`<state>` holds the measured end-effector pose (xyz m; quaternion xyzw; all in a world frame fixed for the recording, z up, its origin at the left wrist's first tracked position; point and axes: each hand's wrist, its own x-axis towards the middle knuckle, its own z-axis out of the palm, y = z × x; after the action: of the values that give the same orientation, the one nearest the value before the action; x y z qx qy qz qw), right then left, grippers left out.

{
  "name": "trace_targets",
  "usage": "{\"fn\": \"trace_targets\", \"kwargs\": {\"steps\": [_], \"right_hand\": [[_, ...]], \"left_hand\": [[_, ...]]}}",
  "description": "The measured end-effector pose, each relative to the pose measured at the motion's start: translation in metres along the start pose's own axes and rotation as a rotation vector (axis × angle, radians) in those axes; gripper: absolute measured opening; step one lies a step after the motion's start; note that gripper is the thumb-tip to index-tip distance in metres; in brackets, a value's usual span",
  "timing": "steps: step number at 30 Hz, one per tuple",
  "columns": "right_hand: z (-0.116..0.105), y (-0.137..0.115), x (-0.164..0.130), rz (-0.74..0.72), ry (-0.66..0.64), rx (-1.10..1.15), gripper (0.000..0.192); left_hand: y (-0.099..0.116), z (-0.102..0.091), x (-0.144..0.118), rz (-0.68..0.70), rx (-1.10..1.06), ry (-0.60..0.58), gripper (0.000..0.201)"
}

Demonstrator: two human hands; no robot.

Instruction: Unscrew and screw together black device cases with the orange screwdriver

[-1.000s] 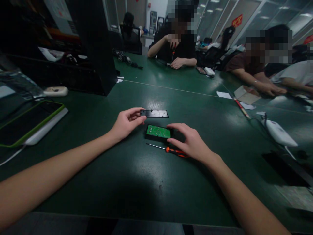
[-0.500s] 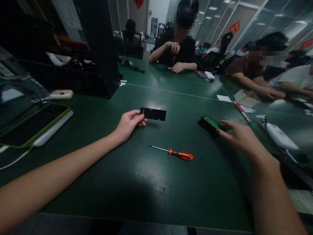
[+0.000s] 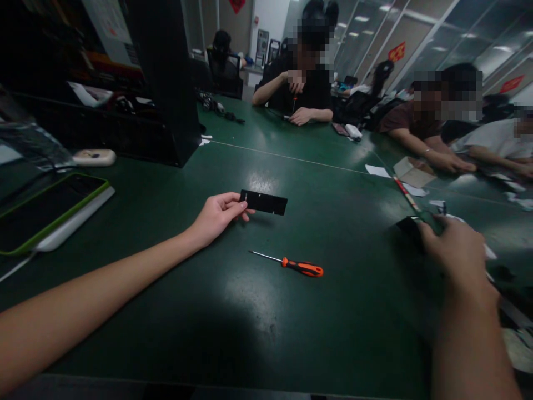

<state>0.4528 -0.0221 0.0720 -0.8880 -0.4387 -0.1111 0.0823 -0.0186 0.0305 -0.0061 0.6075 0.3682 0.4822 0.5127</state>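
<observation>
A thin black rectangular panel (image 3: 266,203) is pinched at its left end between the thumb and fingers of my left hand (image 3: 220,216), a little above the green table (image 3: 200,322). Below it lies a screwdriver (image 3: 303,268) with an orange and black handle, its metal tip pointing left. Far to the right, my right hand (image 3: 452,244) grips a dark box-like device (image 3: 411,231). Motion blur and my fingers hide most of that device; its green inner face hardly shows.
A phone in a green case (image 3: 54,205) rests on a white block at the left, beside a black shelf unit (image 3: 156,83). A small open box (image 3: 414,171), a red-and-white strip (image 3: 406,194) and paper scraps lie at the right. Several people sit around the table.
My right hand has carried the dark device to the right, turning its green face mostly out of sight. My left hand keeps the panel, now slightly lower in view. The screwdriver stays on the table.
</observation>
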Motion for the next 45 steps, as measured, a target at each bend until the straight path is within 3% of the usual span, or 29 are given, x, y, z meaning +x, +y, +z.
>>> {"fn": "trace_targets", "kwargs": {"steps": [2, 3, 5, 8, 11, 13, 16, 18, 20, 21, 24, 27, 28, 32, 45], "right_hand": [[-0.001, -0.034, -0.022, -0.270, 0.125, 0.357, 0.049], [-0.002, -0.052, -0.036, -0.403, 0.112, 0.548, 0.046], [-0.006, -0.086, -0.068, -0.694, -0.020, 0.799, 0.042], [-0.014, -0.121, -0.116, -1.037, -0.167, 0.895, 0.032], [-0.016, -0.139, -0.149, -1.170, -0.297, 0.915, 0.031], [-0.014, -0.145, -0.161, -1.199, -0.389, 0.933, 0.030], [-0.011, -0.148, -0.161, -1.264, -0.457, 0.941, 0.030], [-0.012, -0.142, -0.147, -1.300, -0.399, 0.851, 0.032], [-0.014, -0.123, -0.120, -1.219, -0.255, 0.685, 0.034], [-0.015, -0.108, -0.102, -1.107, -0.163, 0.588, 0.035], [-0.014, -0.046, -0.041, -0.556, 0.122, 0.252, 0.040], [-0.004, 0.017, 0.004, -0.078, 0.206, -0.042, 0.042], [0.001, 0.033, 0.013, -0.011, 0.185, -0.104, 0.043], [0.017, 0.061, 0.022, -0.018, 0.074, -0.123, 0.047], [0.027, 0.054, 0.020, -0.141, 0.036, -0.151, 0.048]], "left_hand": [[0.002, 0.002, -0.004, 0.043, 0.046, -0.041, 0.025], [0.003, 0.003, -0.006, 0.077, 0.086, -0.065, 0.024], [0.006, 0.006, -0.013, 0.190, 0.210, -0.106, 0.019], [0.010, 0.011, -0.023, 0.469, 0.384, -0.170, 0.017], [0.011, 0.016, -0.028, 0.705, 0.418, -0.192, 0.022], [0.010, 0.019, -0.029, 0.783, 0.412, -0.193, 0.023], [0.007, 0.021, -0.029, 0.793, 0.447, -0.214, 0.024], [0.007, 0.021, -0.029, 0.720, 0.490, -0.222, 0.029], [0.008, 0.021, -0.029, 0.617, 0.509, -0.213, 0.038], [0.008, 0.020, -0.028, 0.574, 0.508, -0.204, 0.040], [0.011, 0.020, -0.027, 0.515, 0.504, -0.178, 0.030], [0.012, 0.020, -0.027, 0.510, 0.511, -0.191, 0.024], [0.012, 0.020, -0.027, 0.512, 0.511, -0.202, 0.023], [0.012, 0.020, -0.028, 0.507, 0.512, -0.218, 0.024], [0.012, 0.019, -0.029, 0.490, 0.530, -0.246, 0.024]]}}
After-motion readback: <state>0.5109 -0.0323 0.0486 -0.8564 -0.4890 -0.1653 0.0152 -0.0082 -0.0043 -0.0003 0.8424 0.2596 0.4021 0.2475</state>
